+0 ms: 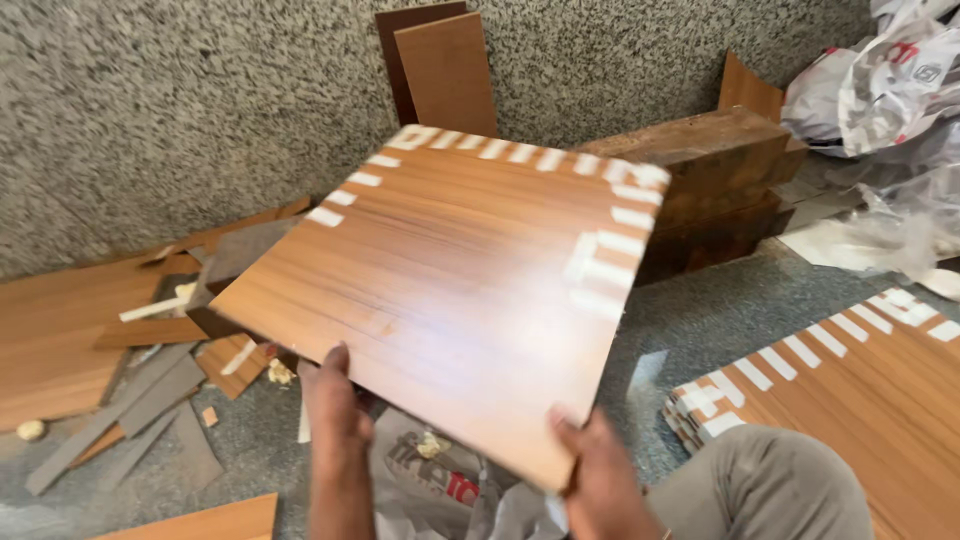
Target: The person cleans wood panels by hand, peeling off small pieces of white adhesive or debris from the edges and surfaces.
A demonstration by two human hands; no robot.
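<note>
**Desk:** Above a speckled stone floor (700,320), what is held?

**Photographer:** One square wood-grain laminate panel (450,300), taped with white strips along its far and right edges, tilted, lifted off the floor. Both hands grasp its near edge: the left hand (335,400) with thumb on top at the near-left part, the right hand (590,460) pinching the near-right corner.

**Desk:** Around the panel?

**Photographer:** Behind it, dark timber blocks (710,180) are stacked, and two brown boards (440,70) lean on the granite wall (150,110). Left of the panel lie offcuts and grey strips (130,400). Right of it sits a stack of similar taped panels (850,390), with crumpled plastic sheeting (890,100) beyond. Below the panel, a printed bag (440,480) and the person's knee (770,480).

**Desk:** Risks?

**Photographer:** Judging by the grip, the hold is on one edge only, so the far end could sag and slip, or strike the timber blocks and chip a corner. The scraps underfoot could scratch the face if it drops.
</note>
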